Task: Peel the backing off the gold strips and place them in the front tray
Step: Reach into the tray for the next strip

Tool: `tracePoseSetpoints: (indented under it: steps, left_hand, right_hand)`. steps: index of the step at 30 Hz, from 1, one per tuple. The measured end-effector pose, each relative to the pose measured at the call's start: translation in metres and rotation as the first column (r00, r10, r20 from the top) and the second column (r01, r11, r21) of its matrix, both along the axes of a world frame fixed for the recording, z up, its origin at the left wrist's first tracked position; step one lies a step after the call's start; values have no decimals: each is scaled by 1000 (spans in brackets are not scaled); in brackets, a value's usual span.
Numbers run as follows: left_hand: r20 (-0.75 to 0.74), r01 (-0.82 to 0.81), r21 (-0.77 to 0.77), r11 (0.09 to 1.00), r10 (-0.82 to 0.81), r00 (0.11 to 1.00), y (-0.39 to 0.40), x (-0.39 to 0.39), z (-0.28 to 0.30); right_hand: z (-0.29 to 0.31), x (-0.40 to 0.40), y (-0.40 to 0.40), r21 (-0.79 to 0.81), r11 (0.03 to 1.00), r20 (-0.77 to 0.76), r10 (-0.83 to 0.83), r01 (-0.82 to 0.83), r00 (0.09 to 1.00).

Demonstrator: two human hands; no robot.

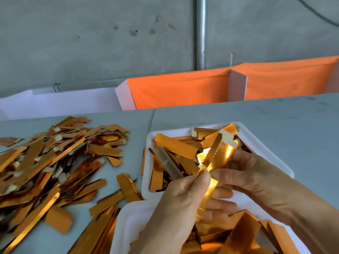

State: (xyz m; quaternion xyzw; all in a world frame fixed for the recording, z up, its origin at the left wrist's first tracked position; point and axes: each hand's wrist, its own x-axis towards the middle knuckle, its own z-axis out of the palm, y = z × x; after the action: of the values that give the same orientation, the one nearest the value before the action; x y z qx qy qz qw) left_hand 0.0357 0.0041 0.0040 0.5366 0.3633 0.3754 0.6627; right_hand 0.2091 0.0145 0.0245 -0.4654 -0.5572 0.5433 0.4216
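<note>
Both hands hold one shiny gold strip (212,158) upright between two white trays. My left hand (179,204) pinches its middle with thumb on top. My right hand (251,180) grips the same strip from the right, thumb beside the left thumb. The strip's lower end (201,208) hangs between my palms. The near tray (126,222) at the bottom holds several gold strips (238,231). The far tray (266,149) behind my hands holds more gold strips (174,145), some showing beige backing.
A large heap of gold strips (55,162) with beige tabs covers the grey table (275,116) on the left. Loose strips lie between the heap and the trays. Orange and white partitions (183,88) stand behind the table, before a concrete wall with a metal pipe (200,33).
</note>
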Motion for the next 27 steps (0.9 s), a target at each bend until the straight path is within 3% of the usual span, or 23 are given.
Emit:
tracePoseSetpoints:
  steps: [6,11,13,18,27]
  left_hand:
    - [-116,46,132,990,-30,993,-3,0,1]
    - [-122,95,113,989,-81,989,-3,2,1]
    - [-143,81,155,985,-58,988,-4,3,0]
    - [-218,-90,342,935,172,961,-2,4,-6]
    - [-230,-58,368,928,151,961,-6,6,-1]
  right_hand:
    - [2,4,2,43,998,-58,39,-37,998]
    - [2,-5,1,170,972,69,-178,164,982]
    - [0,-7,0,171,962,16,-219,213,976]
    - [-5,-5,2,65,979,-175,-177,191,969]
    - [-7,-2,3,90,978,-204,-164,186,965]
